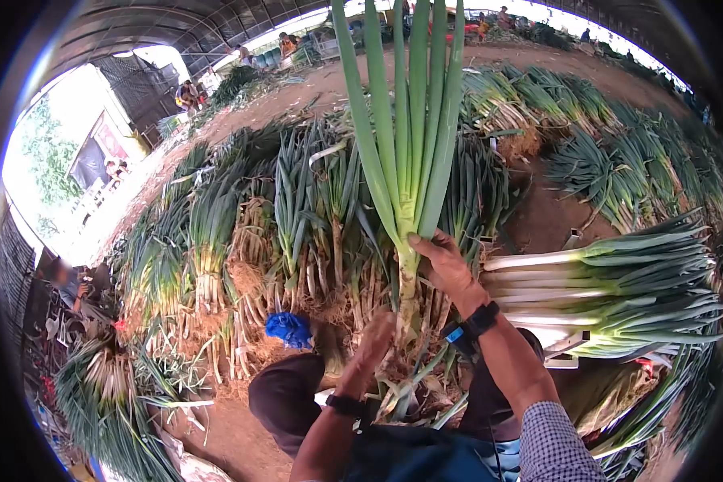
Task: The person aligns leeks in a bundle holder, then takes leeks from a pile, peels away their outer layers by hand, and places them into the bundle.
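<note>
Upright in front of me stands a large green onion, its long green leaves fanned out at the top. My right hand is closed round its stalk just below the leaves, with the thumb on the near side. Dry, brownish layers cover the lower stalk. Beside that lower end is my left hand, slightly blurred; its fingers are partly hidden, and whether they touch the stalk is unclear. Trimmed green onions with white stalks lie stacked on a metal-edged stand to my right.
Untrimmed bundles of green onions with roots stand in rows ahead. More bundles lie farther right, and another heap at left. A blue cloth-like item sits by my knee. Other people are in the background.
</note>
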### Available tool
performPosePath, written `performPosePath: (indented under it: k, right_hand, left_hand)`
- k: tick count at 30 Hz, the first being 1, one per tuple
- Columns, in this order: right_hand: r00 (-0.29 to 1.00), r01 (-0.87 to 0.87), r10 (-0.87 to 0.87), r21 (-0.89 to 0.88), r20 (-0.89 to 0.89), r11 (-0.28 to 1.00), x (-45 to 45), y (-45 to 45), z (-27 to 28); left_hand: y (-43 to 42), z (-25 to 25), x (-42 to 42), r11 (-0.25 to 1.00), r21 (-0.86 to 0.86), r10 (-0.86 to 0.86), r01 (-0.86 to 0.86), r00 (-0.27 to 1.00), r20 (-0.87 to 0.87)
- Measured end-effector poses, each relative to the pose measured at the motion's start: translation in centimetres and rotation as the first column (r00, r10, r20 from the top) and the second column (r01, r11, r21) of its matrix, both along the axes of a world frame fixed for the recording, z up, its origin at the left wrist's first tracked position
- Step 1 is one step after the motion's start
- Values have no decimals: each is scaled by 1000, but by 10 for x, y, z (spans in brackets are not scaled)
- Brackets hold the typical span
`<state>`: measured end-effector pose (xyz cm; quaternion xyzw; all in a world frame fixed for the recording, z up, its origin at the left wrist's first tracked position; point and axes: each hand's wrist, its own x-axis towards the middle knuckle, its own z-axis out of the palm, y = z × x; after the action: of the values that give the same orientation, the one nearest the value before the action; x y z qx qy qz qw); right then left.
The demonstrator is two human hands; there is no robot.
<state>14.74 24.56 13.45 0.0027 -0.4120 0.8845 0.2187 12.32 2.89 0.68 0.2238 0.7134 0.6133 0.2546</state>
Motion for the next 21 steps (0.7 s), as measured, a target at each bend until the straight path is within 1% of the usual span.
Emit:
performPosePath:
  k: [1, 2, 4, 5, 8, 9, 12, 13, 16, 19, 21]
  right_hand:
    - [1000, -22, 22, -17, 13, 1000, -3, -2, -1]
    - [999, -35, 33, 45, 39, 998, -3, -3, 1]
    - [994, -55, 40, 163, 98, 985, -1, -2, 5]
    - [988, 71, -125, 449, 90, 890, 1, -2, 7]
    - [934, -2, -238, 668, 268, 744, 3, 5, 6]
    - [945, 32, -235, 651, 227, 758, 0, 5, 1]
    - [882, 17, -391, 811, 263, 585, -3, 8, 2]
    - [840, 60, -494, 867, 224, 494, -3, 4, -1]
    - [823, 161, -563, 919, 78, 361, -13, 7, -27]
    - [772, 229, -635, 922, 24, 313, -17, -15, -36]
    - [781, 172, -624, 952, 25, 254, -16, -8, -34]
  left_hand:
    - [5, 17, 9, 998, 57, -36, 35, 999, 8]
    - [9, 34, 17, 991, 115, -73, 71, 997, 17]
    - [11, 50, 27, 985, 137, -110, 100, 992, 66]
    - [9, 48, 27, 997, 28, -70, 70, 997, 25]
    - [6, 38, 24, 998, 20, -62, 62, 998, -7]
    - [6, 40, 24, 999, -9, -51, 51, 997, -54]
    - [14, 28, 21, 998, -51, 26, -37, 980, -198]
    - [15, 23, 20, 996, -76, 38, -55, 977, -211]
    - [21, 24, 20, 985, -134, 73, -112, 961, -267]
    - [30, 18, 19, 975, -147, 108, -166, 934, -341]
    - [35, 8, 15, 974, -165, 88, -158, 926, -366]
